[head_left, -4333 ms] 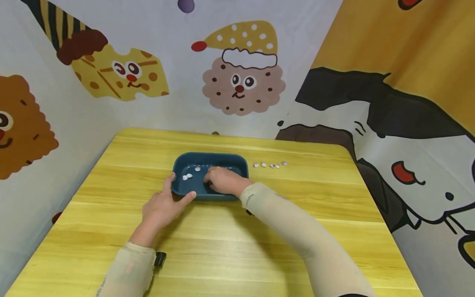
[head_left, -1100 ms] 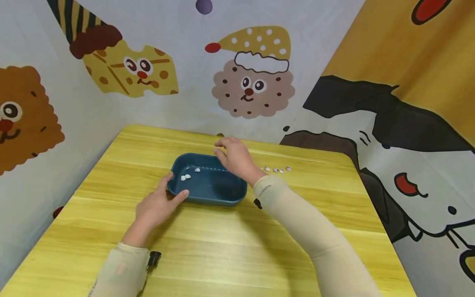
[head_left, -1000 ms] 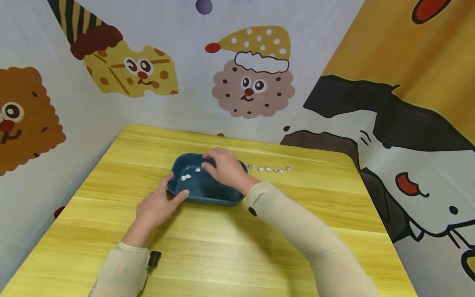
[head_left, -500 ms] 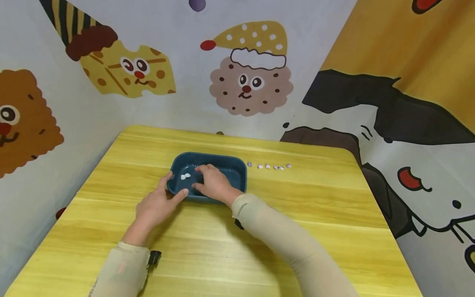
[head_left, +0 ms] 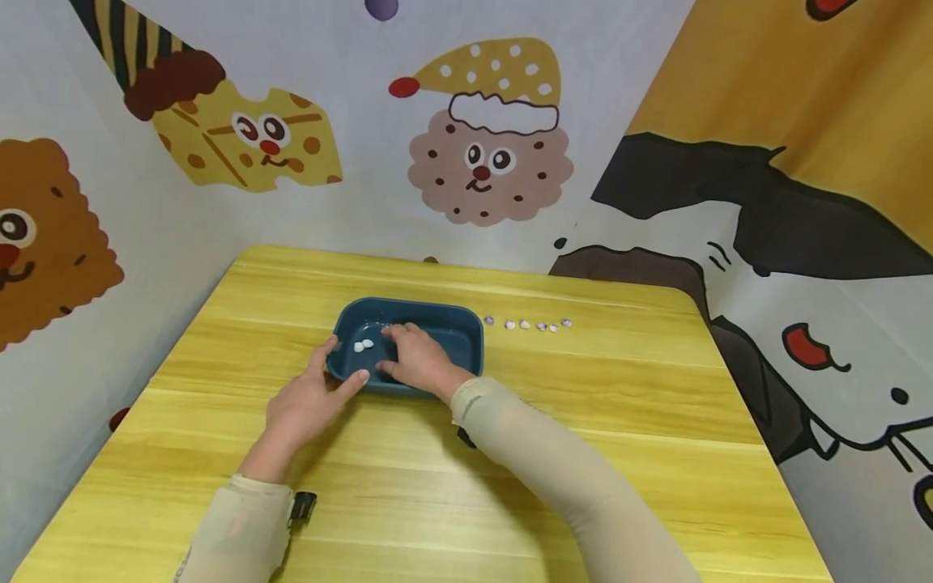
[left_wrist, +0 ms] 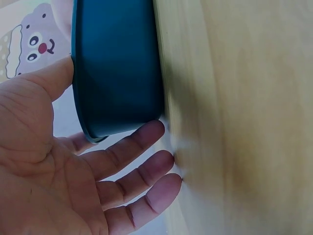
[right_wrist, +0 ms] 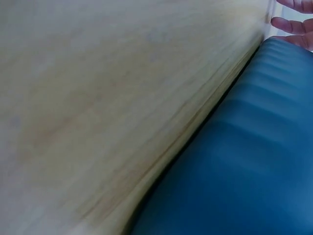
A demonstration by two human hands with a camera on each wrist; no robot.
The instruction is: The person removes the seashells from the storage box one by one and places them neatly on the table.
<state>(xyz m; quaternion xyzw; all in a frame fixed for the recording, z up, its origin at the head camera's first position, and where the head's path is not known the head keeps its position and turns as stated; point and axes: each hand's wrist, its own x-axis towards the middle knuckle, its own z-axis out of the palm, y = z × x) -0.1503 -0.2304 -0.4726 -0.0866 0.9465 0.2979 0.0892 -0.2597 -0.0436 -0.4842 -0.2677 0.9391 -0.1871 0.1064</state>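
A dark blue rectangular tray (head_left: 452, 324) rests on the wooden table. My left hand (head_left: 302, 409) holds its near left corner, thumb on the front rim and fingers along the left end. In the left wrist view, the left hand's (left_wrist: 63, 152) lower fingers spread against the tray's end wall (left_wrist: 117, 63). My right hand (head_left: 419, 360) reaches down inside the tray, thumb and forefinger apart. The spot just beyond its fingertips is partly hidden. Two small white pieces (head_left: 363, 346) lie side by side in the tray's left part; their kind is too small to tell.
To the right of the tray, several small white-and-purple pieces (head_left: 525, 325) form a loose row on the table (head_left: 619, 421). Behind the table hangs a cloth (head_left: 364, 227) printed with cartoon figures. The right wrist view shows mostly the tray's outer side (right_wrist: 244, 166).
My right hand went from inside the tray to above its far side, then back down into it. Another piece shows at the row's left end. My left hand stays on the tray.
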